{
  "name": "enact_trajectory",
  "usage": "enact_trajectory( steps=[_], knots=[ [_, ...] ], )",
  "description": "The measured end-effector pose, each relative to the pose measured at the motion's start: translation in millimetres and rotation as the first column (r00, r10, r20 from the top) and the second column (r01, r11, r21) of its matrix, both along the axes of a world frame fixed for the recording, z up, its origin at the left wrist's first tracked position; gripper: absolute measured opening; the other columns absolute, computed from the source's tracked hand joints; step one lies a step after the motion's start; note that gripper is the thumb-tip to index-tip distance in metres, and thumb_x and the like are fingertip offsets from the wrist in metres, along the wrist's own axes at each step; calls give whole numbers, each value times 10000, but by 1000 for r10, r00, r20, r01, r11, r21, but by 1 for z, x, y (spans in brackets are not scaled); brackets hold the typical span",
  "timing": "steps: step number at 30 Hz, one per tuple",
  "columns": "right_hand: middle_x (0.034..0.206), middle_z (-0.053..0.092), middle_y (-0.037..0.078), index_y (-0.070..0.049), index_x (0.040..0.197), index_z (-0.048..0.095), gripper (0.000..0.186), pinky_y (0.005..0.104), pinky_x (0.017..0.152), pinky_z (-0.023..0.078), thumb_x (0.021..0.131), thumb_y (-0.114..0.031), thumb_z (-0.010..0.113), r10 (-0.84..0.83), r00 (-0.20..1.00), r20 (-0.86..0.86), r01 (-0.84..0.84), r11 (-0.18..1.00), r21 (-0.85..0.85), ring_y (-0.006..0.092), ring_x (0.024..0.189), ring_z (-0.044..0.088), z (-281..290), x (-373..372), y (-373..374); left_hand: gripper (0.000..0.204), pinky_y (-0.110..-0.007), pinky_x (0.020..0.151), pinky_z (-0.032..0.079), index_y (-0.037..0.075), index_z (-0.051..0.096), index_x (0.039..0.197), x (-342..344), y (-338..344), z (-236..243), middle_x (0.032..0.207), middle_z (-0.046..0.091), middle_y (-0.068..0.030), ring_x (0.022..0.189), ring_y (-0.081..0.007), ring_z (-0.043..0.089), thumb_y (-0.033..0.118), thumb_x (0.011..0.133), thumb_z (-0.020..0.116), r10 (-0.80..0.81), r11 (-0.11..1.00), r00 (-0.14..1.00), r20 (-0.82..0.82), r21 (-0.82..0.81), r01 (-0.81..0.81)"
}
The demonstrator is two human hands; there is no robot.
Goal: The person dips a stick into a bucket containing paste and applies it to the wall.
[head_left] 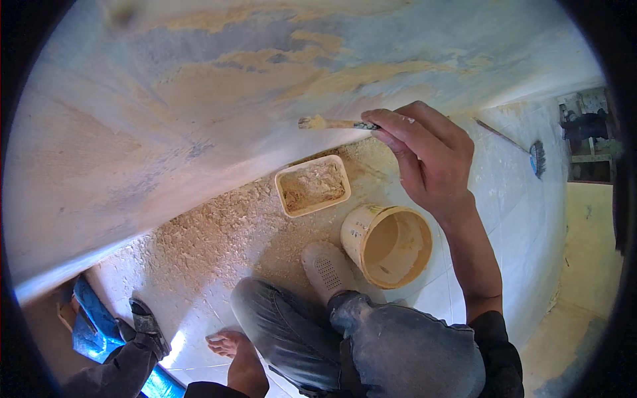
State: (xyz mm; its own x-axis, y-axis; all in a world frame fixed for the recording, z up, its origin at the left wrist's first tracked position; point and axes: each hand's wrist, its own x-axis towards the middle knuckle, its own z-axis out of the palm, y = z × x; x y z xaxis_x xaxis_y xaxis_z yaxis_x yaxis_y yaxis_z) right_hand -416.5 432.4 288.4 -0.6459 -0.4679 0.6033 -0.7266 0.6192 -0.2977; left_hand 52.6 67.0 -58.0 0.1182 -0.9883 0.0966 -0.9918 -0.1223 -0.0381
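Observation:
My right hand (424, 149) pinches the handle of a small brush (342, 124), its bristles caked with pale yellow paste, held close to the patchy plastered wall (199, 99). Whether the bristles touch the wall I cannot tell. Below the brush sits a rectangular cream tub (312, 186) with crumbly beige material inside. A round cream bucket (387, 245), coated inside with beige residue, stands to the right of the tub. Low at the bottom, my left hand (227, 345) rests by the tiled floor (206, 368) with its fingers apart and holding nothing.
Beige debris (206, 239) lines the wall's foot. Another person's sandalled foot (146, 325) is at left, beside blue plastic (93, 325). My bent knees and shoe (325, 268) fill the lower middle. A broom (536, 159) leans at right, near dark shelving (587, 132).

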Motion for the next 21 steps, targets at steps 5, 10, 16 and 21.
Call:
enact_trajectory(
  steps=[5, 10, 16, 21],
  knots=[
    [747, 637, 94, -36, 1020, 695, 239, 245, 497, 421, 818, 65, 613, 21, 1000, -5, -22, 999, -45, 142, 576, 563, 5, -6, -13, 528, -532, 1040, 322, 256, 357, 1431, 10, -3, -1, 1475, 328, -54, 1330, -312, 363, 501, 967, 301, 23, 1000, 1000, 19, -7, -22],
    [733, 626, 90, -47, 1012, 693, 210, 266, 496, 433, 815, 12, 651, -7, 1000, -2, 7, 999, -41, 166, 571, 572, -3, -10, -17, 528, -551, 1030, 318, 261, 367, 1425, 12, -6, -7, 1477, 332, -41, 1323, -313, 369, 505, 961, 310, 41, 999, 999, 21, -14, -40],
    [686, 597, 83, -65, 985, 695, 172, 291, 475, 423, 817, -32, 682, -65, 998, -3, 65, 997, -49, 193, 533, 548, -2, -12, -18, 537, -568, 1021, 310, 266, 377, 1421, 9, -5, -9, 1478, 334, -35, 1319, -315, 372, 525, 956, 303, 39, 998, 999, -12, -40, -40],
    [663, 583, 80, -57, 958, 689, 134, 285, 469, 415, 830, -24, 667, -63, 998, -27, 61, 994, -91, 188, 524, 538, -3, -13, -18, 558, -572, 1021, 303, 270, 384, 1416, 5, -5, -6, 1476, 336, -47, 1323, -314, 367, 565, 957, 269, 29, 999, 999, -25, -45, -30]
  ],
)
